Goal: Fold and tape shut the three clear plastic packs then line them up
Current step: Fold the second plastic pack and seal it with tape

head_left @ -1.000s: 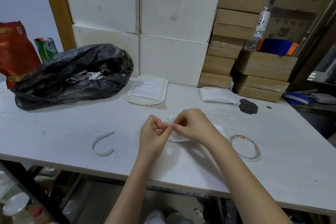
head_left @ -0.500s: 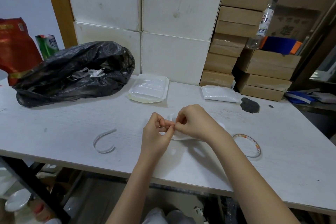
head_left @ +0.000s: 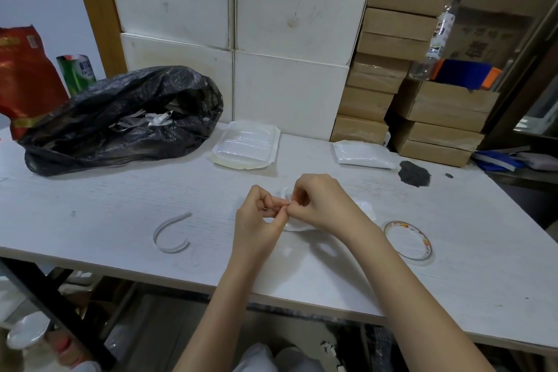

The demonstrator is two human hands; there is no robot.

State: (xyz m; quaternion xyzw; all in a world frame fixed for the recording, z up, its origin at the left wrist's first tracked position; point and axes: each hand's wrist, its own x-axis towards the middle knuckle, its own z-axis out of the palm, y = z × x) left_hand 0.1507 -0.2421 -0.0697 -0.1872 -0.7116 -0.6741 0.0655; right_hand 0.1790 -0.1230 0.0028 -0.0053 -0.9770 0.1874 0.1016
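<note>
A clear plastic pack (head_left: pixel 363 210) lies on the white table (head_left: pixel 120 208), mostly hidden under my hands. My left hand (head_left: pixel 258 220) and my right hand (head_left: pixel 320 202) meet fingertip to fingertip over its left end and pinch something small there; whether it is tape or the pack's edge I cannot tell. A second pack (head_left: pixel 362 154) lies at the back right. A pile of clear packs (head_left: pixel 246 145) sits at the back centre. The thin tape roll (head_left: pixel 407 239) lies flat to the right of my right wrist.
A black rubbish bag (head_left: pixel 120 121) with white strips inside lies at the back left, a red bag (head_left: pixel 24 75) and green can (head_left: pixel 78 71) behind it. A curled white strip (head_left: pixel 170 235) lies near the front edge. White boxes (head_left: pixel 229 39) and cardboard boxes (head_left: pixel 407 69) line the back.
The hands have stayed together over the pack, with the fingertips drawn a little closer. The view has shifted slightly downward.
</note>
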